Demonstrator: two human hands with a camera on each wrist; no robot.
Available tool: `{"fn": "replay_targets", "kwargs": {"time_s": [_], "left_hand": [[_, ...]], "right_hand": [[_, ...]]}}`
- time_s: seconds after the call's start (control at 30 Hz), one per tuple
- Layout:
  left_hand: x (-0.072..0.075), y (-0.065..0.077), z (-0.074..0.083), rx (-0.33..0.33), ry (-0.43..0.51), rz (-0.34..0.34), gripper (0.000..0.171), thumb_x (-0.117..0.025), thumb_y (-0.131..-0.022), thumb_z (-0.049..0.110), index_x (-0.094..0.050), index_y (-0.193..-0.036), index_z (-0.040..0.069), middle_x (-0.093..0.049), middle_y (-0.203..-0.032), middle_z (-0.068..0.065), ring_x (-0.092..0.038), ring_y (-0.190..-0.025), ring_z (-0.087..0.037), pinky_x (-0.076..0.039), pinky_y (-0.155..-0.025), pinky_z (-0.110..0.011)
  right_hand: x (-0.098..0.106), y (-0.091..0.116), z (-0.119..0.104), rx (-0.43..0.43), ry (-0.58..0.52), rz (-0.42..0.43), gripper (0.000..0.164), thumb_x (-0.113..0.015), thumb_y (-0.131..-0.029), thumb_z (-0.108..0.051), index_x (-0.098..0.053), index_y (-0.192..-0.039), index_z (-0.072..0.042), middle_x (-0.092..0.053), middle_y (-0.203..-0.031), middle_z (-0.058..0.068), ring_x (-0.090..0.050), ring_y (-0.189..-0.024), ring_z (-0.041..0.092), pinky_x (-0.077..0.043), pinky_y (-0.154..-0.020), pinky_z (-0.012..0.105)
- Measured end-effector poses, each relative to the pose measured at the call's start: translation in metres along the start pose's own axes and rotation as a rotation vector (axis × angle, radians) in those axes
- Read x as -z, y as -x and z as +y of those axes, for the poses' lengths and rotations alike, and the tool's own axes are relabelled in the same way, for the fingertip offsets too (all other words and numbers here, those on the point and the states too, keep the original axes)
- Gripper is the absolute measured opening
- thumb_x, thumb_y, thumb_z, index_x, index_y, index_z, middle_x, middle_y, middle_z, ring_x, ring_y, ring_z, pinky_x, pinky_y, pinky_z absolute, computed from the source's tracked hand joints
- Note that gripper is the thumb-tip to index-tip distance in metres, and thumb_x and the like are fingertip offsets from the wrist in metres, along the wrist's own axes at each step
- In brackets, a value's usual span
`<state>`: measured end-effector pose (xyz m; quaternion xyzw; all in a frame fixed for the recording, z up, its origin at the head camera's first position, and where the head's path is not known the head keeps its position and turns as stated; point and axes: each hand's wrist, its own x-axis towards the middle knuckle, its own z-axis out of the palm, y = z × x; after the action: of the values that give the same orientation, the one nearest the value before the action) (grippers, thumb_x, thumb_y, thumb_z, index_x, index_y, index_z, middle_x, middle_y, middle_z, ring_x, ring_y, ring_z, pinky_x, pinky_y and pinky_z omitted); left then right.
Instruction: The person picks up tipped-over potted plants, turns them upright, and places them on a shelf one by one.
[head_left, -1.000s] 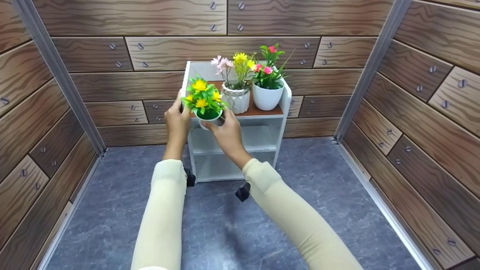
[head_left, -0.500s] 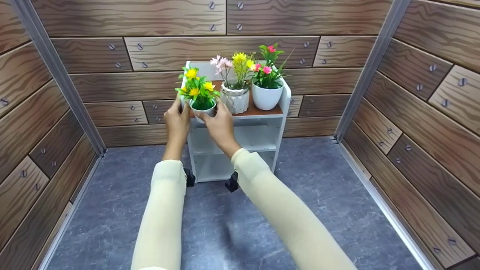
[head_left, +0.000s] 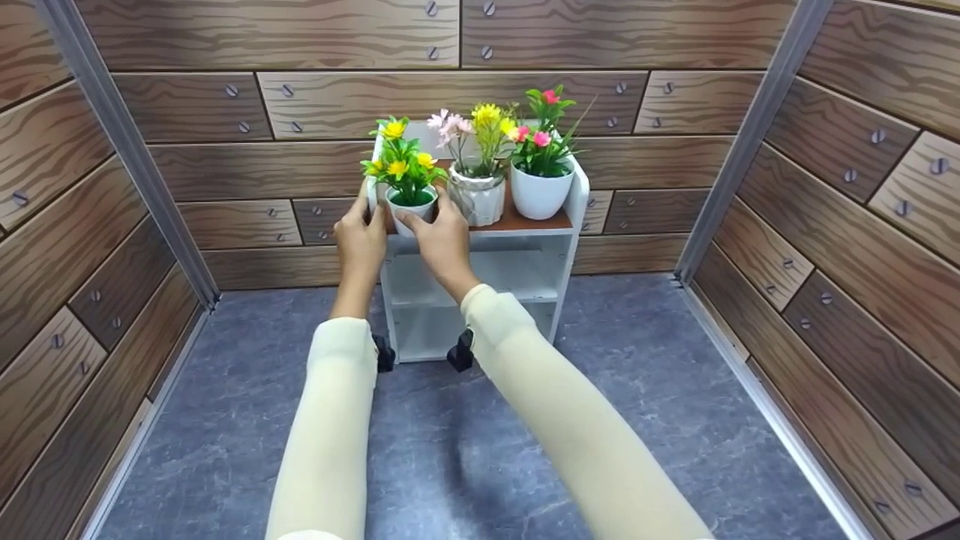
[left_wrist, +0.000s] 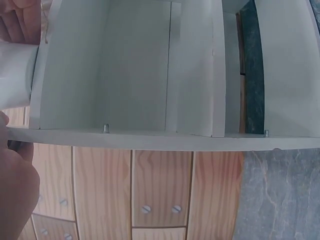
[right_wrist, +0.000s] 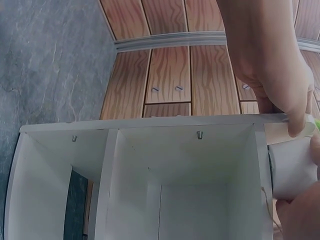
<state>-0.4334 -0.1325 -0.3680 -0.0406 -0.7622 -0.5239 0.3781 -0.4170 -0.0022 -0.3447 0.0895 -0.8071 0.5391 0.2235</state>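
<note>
A small white pot of yellow artificial flowers (head_left: 409,180) is at the front left of the white shelf unit's brown top. My right hand (head_left: 446,244) grips the pot from its right side, thumb across the front. My left hand (head_left: 361,240) holds the left side panel of the shelf unit (head_left: 480,235), close beside the pot. In the left wrist view the pot (left_wrist: 15,75) has its base right at the top board; whether its full weight rests there I cannot tell. In the right wrist view the left thumb lies on the panel's inner side by the pot.
Just right of the held pot stands a ribbed white pot (head_left: 480,201) with pink and yellow flowers. Farther right is a smooth white pot (head_left: 541,193) with red-pink flowers. Two open compartments lie below. Wood-patterned walls (head_left: 300,172) surround the grey floor (head_left: 637,360).
My right hand has carried the yellow-flower pot back and left, and it has gone from tilted to upright. My left hand has stayed on the side panel.
</note>
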Motion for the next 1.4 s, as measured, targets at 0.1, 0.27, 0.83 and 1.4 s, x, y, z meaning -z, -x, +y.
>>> {"fn": "replay_targets", "kwargs": {"time_s": [0.1,0.27,0.83,1.4], "left_hand": [[0.000,0.000,-0.001,-0.002,-0.007,0.011,0.045,-0.062,-0.099,0.014,-0.057,-0.143,0.009,-0.068,-0.124,-0.021,-0.069,-0.105,-0.029,-0.055,-0.089,-0.046],[0.000,0.000,-0.002,0.005,-0.007,0.019,0.045,-0.061,-0.099,0.013,-0.057,-0.144,0.009,-0.067,-0.126,-0.021,-0.068,-0.101,-0.029,-0.054,-0.088,-0.045],[-0.001,-0.001,0.000,-0.013,0.002,0.036,0.043,-0.063,-0.099,0.015,-0.059,-0.141,0.008,-0.069,-0.122,-0.021,-0.068,-0.110,-0.031,-0.054,-0.092,-0.045],[0.001,-0.003,0.003,0.016,-0.048,0.007,0.042,-0.062,-0.099,0.015,-0.060,-0.140,0.008,-0.070,-0.121,-0.021,-0.068,-0.108,-0.034,-0.053,-0.092,-0.047]], "right_hand": [[-0.003,-0.003,0.000,0.000,0.028,0.002,0.076,-0.077,-0.090,-0.035,-0.045,-0.150,-0.001,-0.058,-0.142,0.016,-0.056,-0.130,0.026,-0.046,-0.108,0.038],[-0.007,-0.009,0.000,0.009,0.053,0.012,0.075,-0.076,-0.090,-0.033,-0.045,-0.149,0.001,-0.060,-0.140,0.017,-0.057,-0.129,0.027,-0.047,-0.107,0.038],[-0.020,-0.030,0.003,-0.016,0.059,0.040,0.075,-0.076,-0.090,-0.034,-0.046,-0.149,0.002,-0.059,-0.141,0.019,-0.058,-0.129,0.028,-0.045,-0.108,0.037],[-0.022,-0.028,0.002,-0.038,0.067,0.071,0.063,-0.077,-0.088,-0.038,-0.055,-0.137,-0.005,-0.067,-0.130,0.013,-0.062,-0.122,0.025,-0.048,-0.103,0.038]]}}
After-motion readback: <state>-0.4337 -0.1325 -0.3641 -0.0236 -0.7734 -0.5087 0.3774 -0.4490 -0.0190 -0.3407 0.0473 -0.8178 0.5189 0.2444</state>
